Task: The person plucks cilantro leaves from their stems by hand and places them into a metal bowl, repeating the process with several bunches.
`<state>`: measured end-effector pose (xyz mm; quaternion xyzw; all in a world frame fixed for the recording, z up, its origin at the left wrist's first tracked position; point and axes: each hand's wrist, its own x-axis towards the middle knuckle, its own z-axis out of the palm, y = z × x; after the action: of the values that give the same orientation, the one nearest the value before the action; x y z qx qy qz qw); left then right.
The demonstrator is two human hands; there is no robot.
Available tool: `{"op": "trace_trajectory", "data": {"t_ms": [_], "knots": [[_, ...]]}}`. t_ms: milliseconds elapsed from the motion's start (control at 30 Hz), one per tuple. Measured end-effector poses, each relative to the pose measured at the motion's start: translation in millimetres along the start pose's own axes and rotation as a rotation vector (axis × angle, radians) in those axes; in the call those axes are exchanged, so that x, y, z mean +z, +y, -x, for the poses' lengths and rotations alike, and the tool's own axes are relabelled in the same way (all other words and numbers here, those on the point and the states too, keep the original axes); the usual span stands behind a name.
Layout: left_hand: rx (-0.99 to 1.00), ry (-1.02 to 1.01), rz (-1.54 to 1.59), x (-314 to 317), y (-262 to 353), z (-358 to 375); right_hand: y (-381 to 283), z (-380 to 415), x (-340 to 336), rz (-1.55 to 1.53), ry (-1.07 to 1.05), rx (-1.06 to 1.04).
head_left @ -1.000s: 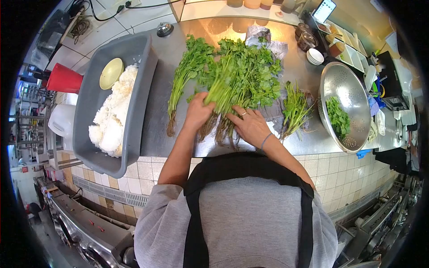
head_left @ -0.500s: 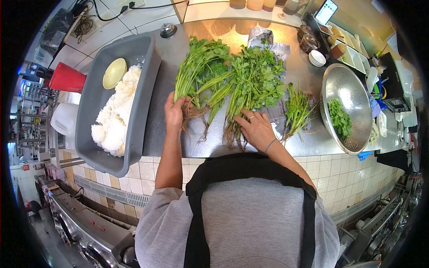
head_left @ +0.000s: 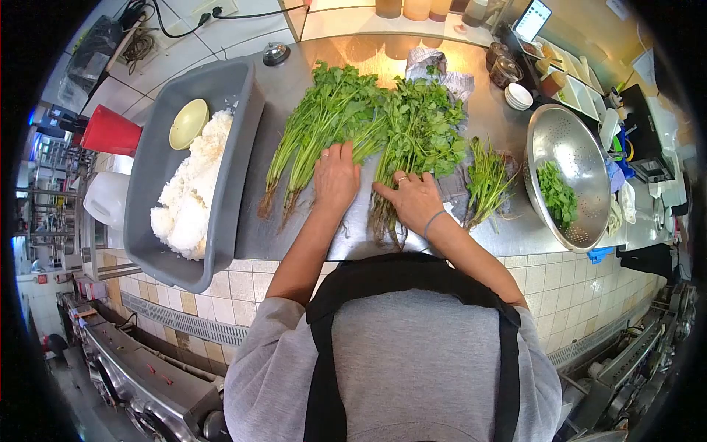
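On the steel counter (head_left: 309, 232) in front of the person lies a spread of coriander, roots toward them and leaves fanning away. The left hand (head_left: 336, 177) rests flat and open, fingers spread, on the stems of the left bunch (head_left: 313, 125), which lies slanted with its roots near the counter's front. The right hand (head_left: 414, 200), also open with fingers loosely splayed, presses on the lower stems of the middle bunch (head_left: 416, 132), its roots showing just below the palm. Neither hand grips anything; both simply lie on the greens. A smaller bunch (head_left: 486, 180) sits apart to the right, close to a metal colander (head_left: 571, 147) holding a few picked leaves (head_left: 557, 193). To the left, touching the counter's edge, stands a grey tub (head_left: 158, 166) of white rice (head_left: 188, 195) with a pale bowl (head_left: 185, 123) resting on it.
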<state>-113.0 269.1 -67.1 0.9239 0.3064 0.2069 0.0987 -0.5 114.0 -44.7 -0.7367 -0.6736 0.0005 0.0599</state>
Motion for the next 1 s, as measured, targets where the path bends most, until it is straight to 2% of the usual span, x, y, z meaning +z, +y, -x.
{"op": "trace_trajectory", "data": {"t_ms": [133,233,300,333,400,467,533,567,633,667,733,867,967,1000], "knots": [[-0.037,0.063,0.069,-1,-17,-6,-1,2,3,-0.007,0.023,0.098],[-0.075,0.174,0.103,-22,-36,-4,-3,6,5,-0.039,0.066,0.132],[-0.125,0.317,0.1,-31,-49,-1,-1,6,6,-0.054,0.088,0.141],[-0.126,0.316,0.099,-34,-54,1,0,6,8,-0.063,0.096,0.14],[-0.31,0.326,0.11,-38,-65,6,-1,7,9,-0.074,0.101,0.137],[-0.35,0.254,0.066,-35,-71,10,-1,7,8,-0.062,0.103,0.132],[-0.244,0.284,-0.256,-45,-49,11,-1,7,8,-0.055,0.119,0.119],[-0.246,0.284,-0.255,-41,-43,10,-1,6,7,-0.049,0.135,0.111],[-0.018,0.121,0.054,-32,-30,12,-2,6,3,-0.055,0.1,0.119],[-0.023,0.124,0.053,-27,-19,12,-2,5,1,-0.06,0.071,0.128],[0.198,-0.012,-0.004,-18,-2,14,-1,5,5,-0.055,0.092,0.119],[0.241,0.119,-0.161,4,-16,-4,0,8,7,-0.04,0.109,0.11],[-0.023,0.129,-0.171,16,-51,-17,-1,8,6,-0.057,0.081,0.133],[-0.015,0.127,-0.169,16,-63,-17,-1,9,6,-0.056,0.083,0.141]]}}
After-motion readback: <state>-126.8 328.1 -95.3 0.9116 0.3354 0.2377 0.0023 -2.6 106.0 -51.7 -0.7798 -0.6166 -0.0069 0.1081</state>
